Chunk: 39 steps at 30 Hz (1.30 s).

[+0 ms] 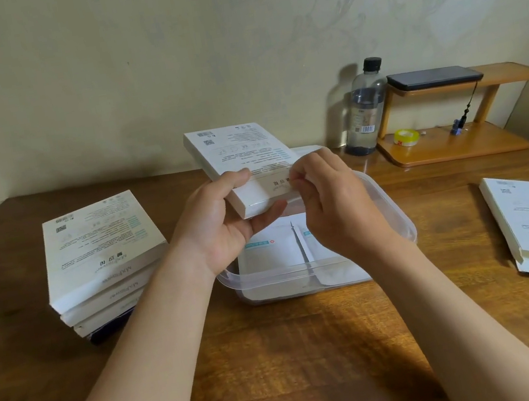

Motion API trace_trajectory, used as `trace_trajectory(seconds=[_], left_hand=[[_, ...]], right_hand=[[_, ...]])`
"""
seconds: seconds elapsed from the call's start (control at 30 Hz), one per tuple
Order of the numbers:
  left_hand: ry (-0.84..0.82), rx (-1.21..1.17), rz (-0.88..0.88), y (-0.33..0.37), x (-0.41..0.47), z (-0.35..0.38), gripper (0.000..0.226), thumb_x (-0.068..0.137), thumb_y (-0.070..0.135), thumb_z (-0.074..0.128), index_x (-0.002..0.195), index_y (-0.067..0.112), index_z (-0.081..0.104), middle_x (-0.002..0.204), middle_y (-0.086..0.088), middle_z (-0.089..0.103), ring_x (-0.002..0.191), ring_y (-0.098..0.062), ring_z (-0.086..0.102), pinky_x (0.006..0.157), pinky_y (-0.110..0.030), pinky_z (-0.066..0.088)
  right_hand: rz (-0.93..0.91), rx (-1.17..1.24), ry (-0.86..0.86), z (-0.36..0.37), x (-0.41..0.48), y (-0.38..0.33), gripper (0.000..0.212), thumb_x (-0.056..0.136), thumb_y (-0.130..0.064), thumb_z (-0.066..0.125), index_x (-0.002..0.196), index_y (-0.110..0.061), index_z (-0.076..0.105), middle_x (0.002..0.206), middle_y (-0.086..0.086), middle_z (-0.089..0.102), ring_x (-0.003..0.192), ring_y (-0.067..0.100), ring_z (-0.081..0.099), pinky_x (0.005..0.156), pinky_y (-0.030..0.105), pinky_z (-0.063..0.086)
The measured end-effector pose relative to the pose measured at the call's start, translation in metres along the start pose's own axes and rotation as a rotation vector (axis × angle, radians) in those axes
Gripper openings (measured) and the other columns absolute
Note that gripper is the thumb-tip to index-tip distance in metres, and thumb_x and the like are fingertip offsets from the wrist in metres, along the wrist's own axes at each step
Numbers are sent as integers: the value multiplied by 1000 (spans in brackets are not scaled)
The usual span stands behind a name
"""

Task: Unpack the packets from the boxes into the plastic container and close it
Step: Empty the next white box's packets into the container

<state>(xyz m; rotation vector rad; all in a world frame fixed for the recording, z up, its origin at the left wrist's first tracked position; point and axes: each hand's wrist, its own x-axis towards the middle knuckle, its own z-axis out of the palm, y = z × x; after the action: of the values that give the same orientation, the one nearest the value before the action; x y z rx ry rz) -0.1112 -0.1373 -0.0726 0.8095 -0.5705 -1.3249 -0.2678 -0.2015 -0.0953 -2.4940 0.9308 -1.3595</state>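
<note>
Over one container [404,223], left hand [221,222] and right hand [333,203] hold one box [241,150].

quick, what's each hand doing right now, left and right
Left hand: grips the white box, thumb on top, fingers underneath, above the plastic container.
Right hand: fingertips pinch the near end of the same box.

A brown wooden table [314,348] runs back to a pale wall [97,70] (papered, with faint leafy scrolls at the upper right). At the table's far right stands a two-tier wooden shelf [456,149]. A flat black device [434,77] lies on its top tier. On the lower tier sit a yellowish tape roll [405,137] and a small blue object [457,129]. A clear, black-capped bottle [364,108] stands just left of the shelf.
</note>
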Motion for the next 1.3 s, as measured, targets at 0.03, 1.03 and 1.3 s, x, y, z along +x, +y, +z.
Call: trace_trajectory(seconds=[0.03, 1.03, 1.3], left_hand=[[4, -1, 6, 2, -1, -1, 26, 100, 5, 54, 120, 20, 62, 115, -15, 76, 95, -31, 77, 66, -40, 64], [88, -117, 131, -3, -11, -18, 35, 100, 6, 55, 128, 26, 58, 118, -12, 75, 106, -29, 74, 68, -39, 63], [-67, -70, 157, -2, -17, -14, 47, 91, 10, 59, 135, 23, 56, 126, -12, 71, 112, -31, 72, 69, -37, 62]], right_hand=[[3, 17, -1, -1, -1, -2, 9, 97, -11, 48, 97, -9, 57, 100, 5, 58, 89, 27, 55, 67, 43, 52], [147, 246, -117, -15, -15, -12, 10, 96, -16, 54, 105, -18, 56, 134, -3, 63, 122, 12, 59, 90, 27, 51], [590, 569, 49, -21, -5, -11, 29, 97, -13, 55, 124, -21, 57, 86, 5, 74, 78, 17, 72, 74, 42, 61]])
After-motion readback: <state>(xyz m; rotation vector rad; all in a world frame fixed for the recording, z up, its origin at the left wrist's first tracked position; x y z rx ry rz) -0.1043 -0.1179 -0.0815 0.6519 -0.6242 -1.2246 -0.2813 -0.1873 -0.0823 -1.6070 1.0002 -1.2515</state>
